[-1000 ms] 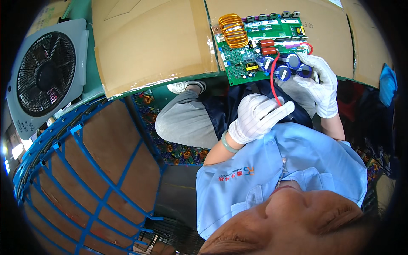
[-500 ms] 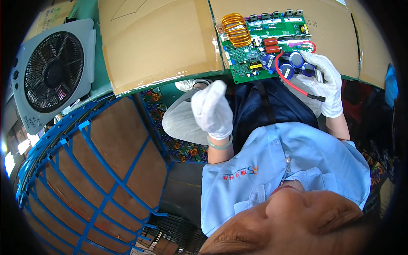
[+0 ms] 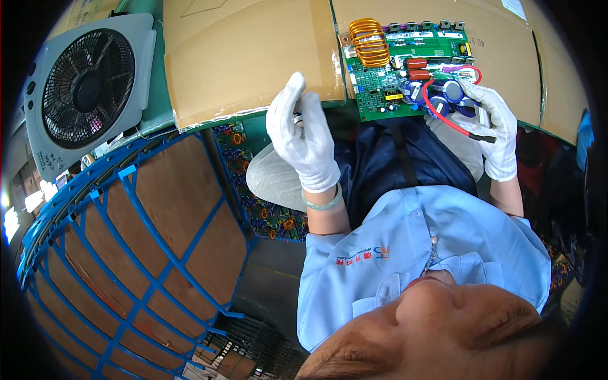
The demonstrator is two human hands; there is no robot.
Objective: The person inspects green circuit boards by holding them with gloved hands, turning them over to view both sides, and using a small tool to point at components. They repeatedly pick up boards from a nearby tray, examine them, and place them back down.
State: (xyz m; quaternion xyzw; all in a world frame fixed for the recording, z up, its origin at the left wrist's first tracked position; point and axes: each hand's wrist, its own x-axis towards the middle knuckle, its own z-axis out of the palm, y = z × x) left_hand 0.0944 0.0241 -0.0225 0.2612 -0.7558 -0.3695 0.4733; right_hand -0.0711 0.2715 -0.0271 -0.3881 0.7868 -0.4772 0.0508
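Observation:
A green circuit board (image 3: 373, 95) lies at the near edge of the cardboard-covered table. It carries a copper-wire coil (image 3: 369, 43), two dark red box-shaped parts (image 3: 417, 69) and several blue cylindrical capacitors (image 3: 448, 92). My right hand (image 3: 497, 123), in a white glove, grips the board's near right corner by the capacitors, its fingertips partly hidden. A red wire (image 3: 437, 113) with a black end arches from the board over the capacitors to this hand. Left of the board, my gloved left hand (image 3: 304, 139) is raised, open, with thumb and fingers apart and nothing visible between them.
A grey box fan (image 3: 88, 92) stands at the left. Cardboard sheets (image 3: 247, 63) cover the tabletop. Below the fan is a blue metal frame rack (image 3: 149, 288) with brown panels. More circuit boards (image 3: 272, 218) sit low beside my left arm.
My left hand has turned and its fingers have spread from a closed shape. My right hand keeps its grip on the board. The whole view has shifted slightly.

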